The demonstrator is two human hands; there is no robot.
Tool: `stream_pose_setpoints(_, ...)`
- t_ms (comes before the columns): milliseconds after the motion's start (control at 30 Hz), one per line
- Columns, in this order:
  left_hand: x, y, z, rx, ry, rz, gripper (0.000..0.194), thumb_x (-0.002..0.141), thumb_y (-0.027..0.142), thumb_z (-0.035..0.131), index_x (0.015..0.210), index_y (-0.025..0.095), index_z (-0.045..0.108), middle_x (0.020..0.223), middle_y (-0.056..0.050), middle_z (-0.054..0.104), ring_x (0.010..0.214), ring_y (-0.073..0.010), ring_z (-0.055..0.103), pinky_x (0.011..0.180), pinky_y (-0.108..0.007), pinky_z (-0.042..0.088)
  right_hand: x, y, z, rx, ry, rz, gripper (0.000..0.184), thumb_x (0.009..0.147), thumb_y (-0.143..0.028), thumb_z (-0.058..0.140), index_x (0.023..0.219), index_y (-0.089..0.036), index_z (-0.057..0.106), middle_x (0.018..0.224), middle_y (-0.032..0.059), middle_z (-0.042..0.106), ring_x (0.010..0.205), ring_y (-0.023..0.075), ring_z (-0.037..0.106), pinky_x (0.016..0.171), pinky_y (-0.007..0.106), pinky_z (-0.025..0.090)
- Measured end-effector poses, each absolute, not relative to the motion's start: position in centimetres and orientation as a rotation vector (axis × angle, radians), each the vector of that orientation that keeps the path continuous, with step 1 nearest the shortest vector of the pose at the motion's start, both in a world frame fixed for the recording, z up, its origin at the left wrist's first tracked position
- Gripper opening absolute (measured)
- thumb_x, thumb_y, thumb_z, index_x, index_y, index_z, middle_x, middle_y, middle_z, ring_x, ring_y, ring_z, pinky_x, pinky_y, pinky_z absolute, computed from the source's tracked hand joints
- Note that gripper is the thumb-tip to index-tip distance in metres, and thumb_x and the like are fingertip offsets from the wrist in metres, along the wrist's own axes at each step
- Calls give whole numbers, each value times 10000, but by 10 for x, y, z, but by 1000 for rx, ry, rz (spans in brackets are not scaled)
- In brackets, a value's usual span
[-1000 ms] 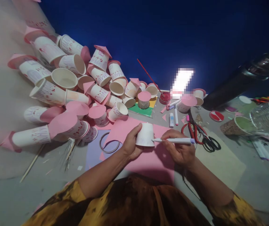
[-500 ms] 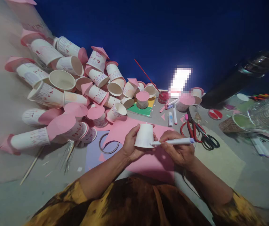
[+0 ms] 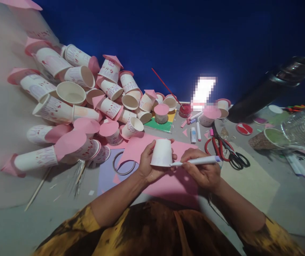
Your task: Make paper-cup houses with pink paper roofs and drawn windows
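Observation:
My left hand (image 3: 148, 167) is wrapped round a white paper cup (image 3: 162, 153), held upside down with its wide rim toward me; some fingers are hidden behind it. Faint purplish marks show on the cup's side. In my right hand (image 3: 204, 169) is a white marker (image 3: 199, 161) with a purple end, gripped like a pen. Its tip meets the cup at the lower right, by the rim. Pink paper (image 3: 179, 181) lies beneath both hands, partly over a lilac sheet (image 3: 105, 170) with a grey ring (image 3: 122, 164) on it.
Decorated paper cups (image 3: 109, 106) with pink paper tops are heaped at the left. Scissors (image 3: 229, 153), red-handled pliers (image 3: 217, 145), a glue stick (image 3: 193, 135) and markers lie to the right. A brush stands in a red paint pot (image 3: 185, 109). Farther right is a dark cylinder (image 3: 269, 90).
My left hand has turned the cup slightly and shifted it a little left; its fingertips now show at the cup's right side. The marker tip has moved left and down along the rim.

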State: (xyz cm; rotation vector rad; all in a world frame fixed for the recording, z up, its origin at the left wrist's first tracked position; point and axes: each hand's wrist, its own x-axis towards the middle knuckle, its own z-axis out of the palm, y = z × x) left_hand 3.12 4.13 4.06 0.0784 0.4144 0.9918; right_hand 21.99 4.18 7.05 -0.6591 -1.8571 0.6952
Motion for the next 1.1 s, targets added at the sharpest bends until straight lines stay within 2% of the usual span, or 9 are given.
stream_pose_setpoints(200,32,45,40,67,586,995,471,1050,439,411,1180,92,700,908,-171,780,814,-293,760,752,-430,609,217,43,70,-590,-1913,567,99,935,-147,622,995,-192,687,796,62,735,687,186,700,636,290,572)
stream_pose_setpoints(300,34,42,41,85,623,1008,462,1021,471,490,1199,96,690,915,-168,785,831,-301,763,785,-443,612,218,43,69,-580,-1940,553,106,933,-149,621,1001,-198,686,789,55,734,686,186,699,642,296,574)
stream_pose_setpoints(467,35,39,40,129,648,995,364,971,346,588,1245,121,667,935,-137,785,762,-264,752,699,-399,623,220,44,68,-648,-1899,500,99,942,-156,616,981,-202,695,790,58,726,677,191,686,611,306,565)
stream_pose_setpoints(833,32,39,41,132,547,1022,413,920,397,625,1219,117,677,922,-127,770,765,-264,748,656,-390,620,221,44,65,-604,-1915,567,93,968,-172,608,1010,-202,685,823,62,726,702,185,692,641,306,589)
stream_pose_setpoints(1100,34,36,43,66,442,955,471,918,459,612,1254,133,658,972,-120,751,785,-267,733,582,-373,601,222,43,68,-673,-1882,615,93,974,-192,607,945,-199,695,790,48,711,680,174,685,615,281,568)
